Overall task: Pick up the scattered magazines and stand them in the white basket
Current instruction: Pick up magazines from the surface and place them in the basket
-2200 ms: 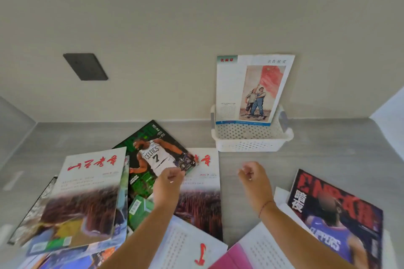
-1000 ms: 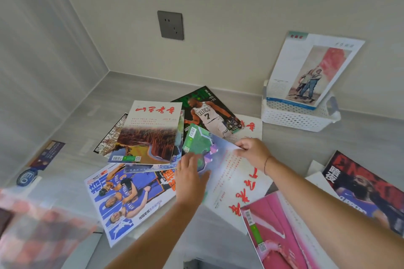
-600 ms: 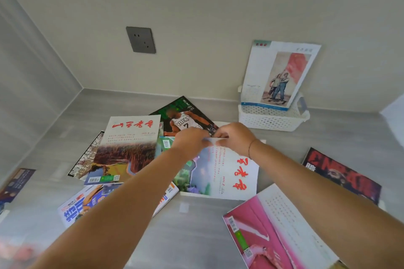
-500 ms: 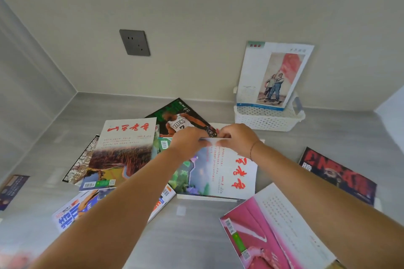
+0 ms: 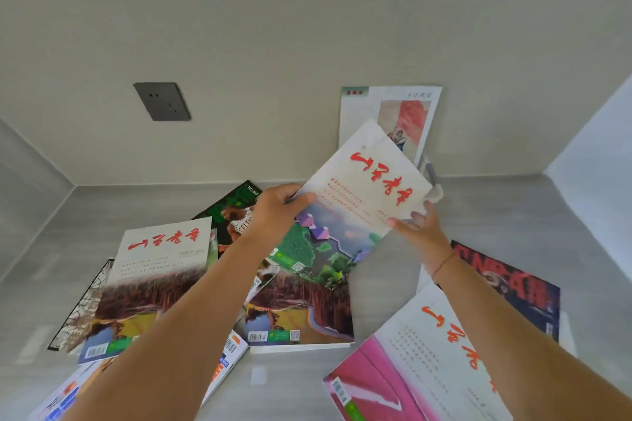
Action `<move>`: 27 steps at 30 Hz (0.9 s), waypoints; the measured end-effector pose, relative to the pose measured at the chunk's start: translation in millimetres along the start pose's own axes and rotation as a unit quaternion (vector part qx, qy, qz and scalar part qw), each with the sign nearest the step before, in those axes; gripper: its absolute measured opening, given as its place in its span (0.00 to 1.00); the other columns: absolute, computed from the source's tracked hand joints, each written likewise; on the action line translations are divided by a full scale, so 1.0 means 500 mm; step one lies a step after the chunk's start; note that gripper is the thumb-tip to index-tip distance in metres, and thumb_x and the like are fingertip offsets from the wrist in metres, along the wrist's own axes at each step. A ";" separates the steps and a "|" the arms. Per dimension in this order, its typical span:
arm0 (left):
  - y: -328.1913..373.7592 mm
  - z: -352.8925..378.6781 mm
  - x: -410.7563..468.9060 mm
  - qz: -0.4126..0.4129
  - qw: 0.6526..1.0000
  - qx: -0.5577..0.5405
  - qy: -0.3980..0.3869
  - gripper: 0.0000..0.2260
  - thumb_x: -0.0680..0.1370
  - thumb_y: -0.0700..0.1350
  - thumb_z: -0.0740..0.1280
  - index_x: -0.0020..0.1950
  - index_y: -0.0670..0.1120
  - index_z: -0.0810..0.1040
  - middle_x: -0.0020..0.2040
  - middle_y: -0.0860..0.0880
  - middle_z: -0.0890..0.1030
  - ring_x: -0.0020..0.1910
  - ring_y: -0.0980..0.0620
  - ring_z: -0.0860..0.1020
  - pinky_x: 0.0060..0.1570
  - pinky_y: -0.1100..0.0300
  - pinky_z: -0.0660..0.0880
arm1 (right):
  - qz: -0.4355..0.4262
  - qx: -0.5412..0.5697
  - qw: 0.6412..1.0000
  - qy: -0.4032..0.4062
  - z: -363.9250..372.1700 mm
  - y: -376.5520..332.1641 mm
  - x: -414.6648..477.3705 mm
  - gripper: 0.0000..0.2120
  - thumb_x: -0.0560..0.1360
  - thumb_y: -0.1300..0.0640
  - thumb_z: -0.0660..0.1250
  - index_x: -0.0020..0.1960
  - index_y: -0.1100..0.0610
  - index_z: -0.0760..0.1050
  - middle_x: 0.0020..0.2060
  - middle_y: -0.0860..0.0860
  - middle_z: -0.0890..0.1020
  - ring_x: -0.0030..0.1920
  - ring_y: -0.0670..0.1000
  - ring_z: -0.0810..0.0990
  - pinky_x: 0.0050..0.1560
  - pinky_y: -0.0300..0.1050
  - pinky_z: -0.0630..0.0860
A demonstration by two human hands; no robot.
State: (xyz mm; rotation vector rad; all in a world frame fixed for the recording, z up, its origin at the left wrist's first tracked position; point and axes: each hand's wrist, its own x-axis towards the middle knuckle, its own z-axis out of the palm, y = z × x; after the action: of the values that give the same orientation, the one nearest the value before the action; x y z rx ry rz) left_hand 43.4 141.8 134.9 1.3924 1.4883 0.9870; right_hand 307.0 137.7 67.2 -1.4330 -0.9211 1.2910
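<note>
Your left hand (image 5: 277, 212) grips the left edge of the magazine (image 5: 362, 188), thumb on its cover. Your right hand (image 5: 422, 232) pinches its lower right edge, both arms stretched forward. It hangs tilted above the tabletop (image 5: 513, 215), in front of the white basket (image 5: 433, 194) at the back edge.
</note>
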 end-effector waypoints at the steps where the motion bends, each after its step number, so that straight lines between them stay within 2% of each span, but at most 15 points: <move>1: 0.008 0.009 0.004 -0.001 1.000 -0.020 0.006 0.06 0.75 0.44 0.69 0.48 0.46 0.83 0.45 0.39 0.84 0.39 0.48 0.78 0.48 0.46 0.78 | 0.042 0.016 0.998 -0.041 -0.005 0.011 0.002 0.32 0.71 0.58 0.71 0.70 0.50 0.60 0.63 0.52 0.75 0.67 0.53 0.71 0.60 0.50 0.72; 3: 0.023 0.027 0.014 -0.003 0.999 -0.050 0.008 0.04 0.75 0.44 0.69 0.47 0.47 0.83 0.47 0.36 0.84 0.41 0.47 0.78 0.51 0.43 0.77 | 0.092 0.040 0.989 -0.109 -0.014 0.023 0.010 0.16 0.74 0.56 0.67 0.61 0.49 0.71 0.59 0.50 0.78 0.64 0.50 0.74 0.60 0.49 0.70; 6: 0.036 0.054 0.035 -0.014 0.996 -0.086 0.011 0.05 0.76 0.42 0.68 0.43 0.49 0.82 0.41 0.43 0.84 0.39 0.49 0.79 0.47 0.52 0.79 | 0.105 0.068 0.985 -0.118 -0.022 0.020 0.029 0.06 0.76 0.60 0.64 0.52 0.54 0.74 0.47 0.54 0.80 0.51 0.48 0.79 0.59 0.48 0.72; 7: 0.039 0.062 0.042 -0.019 0.995 -0.099 0.009 0.05 0.76 0.41 0.67 0.45 0.48 0.83 0.39 0.47 0.84 0.37 0.52 0.80 0.43 0.57 0.80 | 0.096 0.063 0.988 -0.105 -0.026 0.013 0.038 0.04 0.77 0.62 0.62 0.49 0.56 0.74 0.41 0.56 0.79 0.44 0.49 0.80 0.56 0.47 0.75; 9: 0.047 0.079 0.064 -0.030 0.992 -0.123 0.009 0.05 0.76 0.41 0.67 0.48 0.46 0.82 0.33 0.56 0.84 0.32 0.59 0.80 0.36 0.67 0.79 | 0.058 0.044 0.994 -0.081 -0.042 -0.012 0.061 0.07 0.77 0.67 0.60 0.44 0.59 0.74 0.30 0.56 0.77 0.33 0.50 0.78 0.46 0.45 0.79; 10: 0.052 0.086 0.077 -0.031 0.992 -0.125 0.014 0.05 0.76 0.41 0.67 0.47 0.48 0.82 0.32 0.57 0.84 0.31 0.60 0.80 0.35 0.68 0.78 | 0.029 0.018 0.997 -0.068 -0.053 -0.030 0.075 0.09 0.77 0.69 0.59 0.44 0.59 0.74 0.25 0.53 0.77 0.29 0.49 0.78 0.41 0.45 0.79; 12: 0.065 0.099 0.110 -0.023 0.994 -0.100 0.023 0.07 0.76 0.42 0.67 0.43 0.53 0.82 0.35 0.54 0.83 0.33 0.55 0.77 0.41 0.63 0.76 | -0.022 -0.046 0.998 -0.039 -0.077 -0.079 0.113 0.07 0.76 0.71 0.59 0.45 0.63 0.73 0.19 0.50 0.77 0.22 0.45 0.77 0.35 0.42 0.78; 14: 0.081 0.112 0.150 -0.004 0.997 -0.076 0.018 0.07 0.76 0.42 0.66 0.46 0.49 0.84 0.40 0.48 0.81 0.39 0.51 0.75 0.46 0.56 0.74 | -0.067 -0.088 0.994 -0.010 -0.098 -0.139 0.162 0.05 0.75 0.71 0.60 0.45 0.65 0.73 0.17 0.50 0.76 0.20 0.43 0.74 0.34 0.43 0.76; 17: 0.107 0.133 0.221 0.004 0.994 -0.097 0.047 0.09 0.74 0.39 0.68 0.53 0.41 0.83 0.46 0.47 0.83 0.43 0.50 0.79 0.51 0.54 0.78 | -0.122 -0.123 0.985 0.024 -0.120 -0.223 0.236 0.05 0.74 0.71 0.63 0.47 0.64 0.75 0.17 0.49 0.75 0.19 0.42 0.72 0.30 0.38 0.76; 20: 0.116 0.159 0.289 -0.003 0.992 -0.099 0.083 0.08 0.72 0.38 0.70 0.51 0.43 0.84 0.43 0.48 0.83 0.39 0.51 0.79 0.44 0.58 0.79 | -0.144 -0.148 0.977 0.050 -0.128 -0.258 0.293 0.08 0.73 0.69 0.65 0.52 0.64 0.78 0.25 0.53 0.76 0.22 0.43 0.74 0.33 0.37 0.78; 22: 0.105 0.180 0.323 -0.021 0.991 -0.075 0.107 0.08 0.72 0.38 0.70 0.50 0.43 0.84 0.43 0.48 0.83 0.37 0.53 0.78 0.41 0.60 0.78 | -0.137 -0.167 0.974 0.065 -0.127 -0.249 0.320 0.11 0.73 0.67 0.66 0.55 0.64 0.78 0.28 0.54 0.77 0.26 0.47 0.75 0.35 0.38 0.78; 24: 0.086 0.201 0.346 -0.053 0.990 -0.050 0.124 0.06 0.72 0.40 0.70 0.47 0.45 0.85 0.42 0.49 0.83 0.38 0.51 0.79 0.41 0.61 0.78 | -0.119 -0.192 0.971 0.078 -0.122 -0.229 0.337 0.09 0.74 0.65 0.67 0.54 0.63 0.78 0.29 0.52 0.78 0.29 0.50 0.76 0.40 0.41 0.78; 27: 0.054 0.223 0.367 -0.077 0.988 -0.013 0.132 0.05 0.72 0.41 0.70 0.40 0.50 0.83 0.39 0.51 0.82 0.38 0.49 0.80 0.34 0.65 0.74 | -0.086 -0.210 0.970 0.083 -0.111 -0.186 0.354 0.07 0.75 0.63 0.65 0.51 0.62 0.79 0.28 0.51 0.78 0.29 0.51 0.76 0.43 0.45 0.79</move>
State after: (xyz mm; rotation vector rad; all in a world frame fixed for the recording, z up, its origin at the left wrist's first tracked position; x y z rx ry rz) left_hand 154.0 326.5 111.5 1.1412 1.7420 1.1200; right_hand 395.2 320.6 110.0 -1.7106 -1.2244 0.8621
